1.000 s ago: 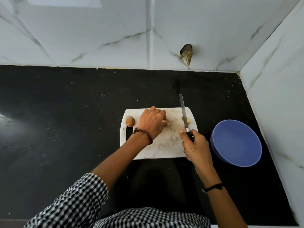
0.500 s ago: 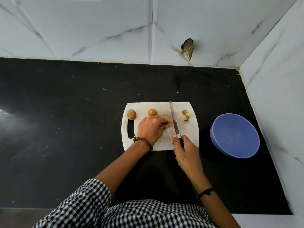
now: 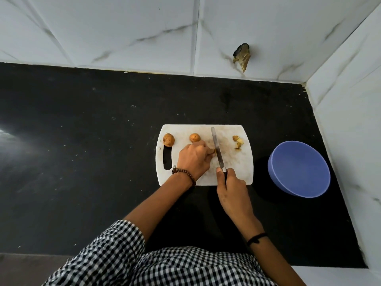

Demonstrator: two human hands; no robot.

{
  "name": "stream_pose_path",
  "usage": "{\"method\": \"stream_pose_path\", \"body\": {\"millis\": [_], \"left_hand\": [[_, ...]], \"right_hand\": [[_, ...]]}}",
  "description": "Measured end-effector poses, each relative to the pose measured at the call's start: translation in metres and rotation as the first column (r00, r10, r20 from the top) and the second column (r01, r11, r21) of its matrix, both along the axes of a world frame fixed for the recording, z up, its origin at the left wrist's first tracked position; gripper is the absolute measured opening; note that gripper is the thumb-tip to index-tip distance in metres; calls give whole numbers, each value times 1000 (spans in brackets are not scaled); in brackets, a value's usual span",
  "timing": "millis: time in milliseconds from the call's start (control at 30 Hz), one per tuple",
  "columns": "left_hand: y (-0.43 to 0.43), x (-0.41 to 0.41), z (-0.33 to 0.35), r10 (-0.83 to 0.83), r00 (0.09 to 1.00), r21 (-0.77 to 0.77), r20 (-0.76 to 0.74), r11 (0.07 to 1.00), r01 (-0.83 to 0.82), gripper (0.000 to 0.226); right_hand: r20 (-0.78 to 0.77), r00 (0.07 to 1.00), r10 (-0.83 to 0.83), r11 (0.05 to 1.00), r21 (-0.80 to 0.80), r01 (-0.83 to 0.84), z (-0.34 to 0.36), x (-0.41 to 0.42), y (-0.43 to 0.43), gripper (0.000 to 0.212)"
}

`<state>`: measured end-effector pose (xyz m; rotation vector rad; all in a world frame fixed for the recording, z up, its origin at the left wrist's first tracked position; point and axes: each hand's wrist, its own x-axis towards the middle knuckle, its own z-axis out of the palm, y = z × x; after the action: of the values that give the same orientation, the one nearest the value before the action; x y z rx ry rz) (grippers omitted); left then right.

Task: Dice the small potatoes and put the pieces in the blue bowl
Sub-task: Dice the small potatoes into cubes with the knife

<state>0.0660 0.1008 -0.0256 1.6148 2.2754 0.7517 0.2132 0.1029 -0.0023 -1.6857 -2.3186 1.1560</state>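
Counter (image 3: 103,141): black, across the middle of the frame; it carries everything listed below.
Cutting board (image 3: 206,129): white, at frame centre, lying on the counter.
Blue bowl (image 3: 299,170): right of the board and apart from it; no pieces show inside.
Right hand (image 3: 233,186): wrapped round the knife handle at the board's lower edge.
Left hand (image 3: 193,159): fingers curled down over the held potato (image 3: 213,151) at the board's centre; most of that potato is hidden.
Knife (image 3: 216,147): blade runs up the frame, close against the left fingertips.
Whole potatoes (image 3: 194,137): two, uncut, in the upper left of the board.
Cut pieces (image 3: 238,142): a small heap in the upper right of the board.
Main risk: the held potato is small and probably round, so it may roll under the blade's pressure and bring the edge onto the fingertips beside it.
Lesser risk: a freed piece may skid off the board, or drop onto the counter in the gap before the bowl.
Change: a second ago the blade stood farther right, near the cut pieces, and the left hand covered one whole potato. Now the blade is at the fingertips and both whole potatoes show.
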Motion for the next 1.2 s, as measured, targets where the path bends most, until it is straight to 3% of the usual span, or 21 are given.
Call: {"method": "stream_pose_path", "body": {"millis": [167, 333, 700, 1200], "left_hand": [[1, 2, -1, -22, 1000, 25, -2, 999, 22, 19], [2, 2, -6, -28, 999, 38, -23, 999, 29, 15], [2, 1, -7, -30, 999, 10, -18, 1000, 30, 17], [4, -1, -4, 68, 988, -20, 142, 998, -66, 14]], "right_hand": [[206, 977, 47, 995, 76, -64, 4, -10, -6, 33], [277, 959, 57, 992, 92, -86, 4, -19, -7, 33], [312, 947, 79, 996, -50, -67, 17, -36, 12, 36], [330, 926, 181, 978, -155, -136, 32, 27, -20, 33]]}}
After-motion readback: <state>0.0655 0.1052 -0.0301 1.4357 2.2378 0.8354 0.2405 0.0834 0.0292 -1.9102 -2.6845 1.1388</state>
